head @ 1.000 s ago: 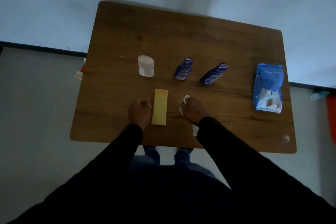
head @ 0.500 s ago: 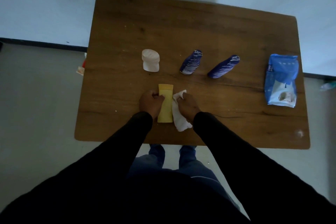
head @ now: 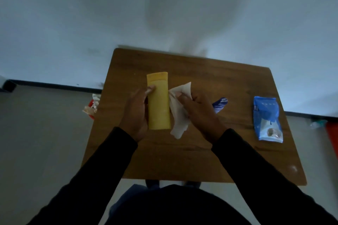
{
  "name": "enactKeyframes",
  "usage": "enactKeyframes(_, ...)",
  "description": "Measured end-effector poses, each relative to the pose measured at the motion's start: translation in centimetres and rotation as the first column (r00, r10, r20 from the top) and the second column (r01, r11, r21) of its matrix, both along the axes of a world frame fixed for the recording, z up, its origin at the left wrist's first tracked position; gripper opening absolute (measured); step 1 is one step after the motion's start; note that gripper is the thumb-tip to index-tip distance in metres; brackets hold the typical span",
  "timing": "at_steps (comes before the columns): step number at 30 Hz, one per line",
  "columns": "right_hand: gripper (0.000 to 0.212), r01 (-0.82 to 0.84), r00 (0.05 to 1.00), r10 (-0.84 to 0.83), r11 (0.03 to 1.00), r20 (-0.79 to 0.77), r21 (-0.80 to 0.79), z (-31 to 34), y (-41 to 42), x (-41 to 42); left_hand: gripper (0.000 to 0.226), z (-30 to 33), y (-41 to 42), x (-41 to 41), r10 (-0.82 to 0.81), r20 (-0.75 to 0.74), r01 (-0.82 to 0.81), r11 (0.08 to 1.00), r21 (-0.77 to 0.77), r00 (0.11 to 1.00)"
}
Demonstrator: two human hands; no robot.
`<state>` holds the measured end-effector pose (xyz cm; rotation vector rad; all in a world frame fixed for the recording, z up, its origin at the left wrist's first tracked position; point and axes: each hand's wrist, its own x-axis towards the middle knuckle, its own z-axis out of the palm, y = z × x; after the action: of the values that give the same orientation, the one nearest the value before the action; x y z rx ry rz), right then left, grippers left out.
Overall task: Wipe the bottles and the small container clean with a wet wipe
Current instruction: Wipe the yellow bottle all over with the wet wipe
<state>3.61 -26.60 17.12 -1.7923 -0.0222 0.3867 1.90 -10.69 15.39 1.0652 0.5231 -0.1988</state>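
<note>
At frame centre, above a brown wooden table (head: 182, 160), the left hand (head: 136, 110) grips a tall yellow plastic bottle (head: 158, 101) (cap pointing away). The right hand (head: 196, 113) pinches a crumpled white wet wipe (head: 178, 115) against the bottle's right side. A blue wipes packet (head: 267, 118) lies at the right.

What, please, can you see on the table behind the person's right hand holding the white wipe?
Only the tip of a blue-and-white striped bottle shows past the right hand on the wooden table; the rest is covered.

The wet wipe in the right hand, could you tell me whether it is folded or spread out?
Crumpled, partly spread: the wet wipe hangs loose from the right hand.
</note>
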Motion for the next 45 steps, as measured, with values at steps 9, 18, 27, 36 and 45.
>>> enactKeyframes(9,0.019,0.041,0.933,-0.041,0.999,0.359,0.007,5.6,0.9,-2.9,0.038,5.1,1.1,-2.2,-0.139,0.161,0.164,0.973,-0.160,0.977)
enactKeyframes(18,0.022,0.074,0.754,0.176,0.934,0.633,-0.349,5.8,0.8,-4.1,0.030,6.2,2.2,-2.8,-0.258,0.181,0.281,0.953,-0.116,0.949)
enactKeyframes(27,0.036,0.044,0.661,0.392,0.831,0.640,-0.554,7.7,1.6,-5.2,0.048,8.4,2.5,-2.2,-0.260,0.263,0.287,0.956,-0.068,0.929)
enactKeyframes(36,0.029,0.162,0.628,0.393,0.778,0.672,-0.607,9.3,0.7,-5.3,0.065,9.4,2.2,-2.6,-0.313,0.303,0.379,0.905,-0.194,0.900)
enactKeyframes(45,0.020,0.156,0.590,0.458,0.743,0.665,-0.651,10.4,0.3,-5.7,0.061,9.3,2.0,-3.6,-0.332,0.290,0.393,0.901,-0.185,0.898)
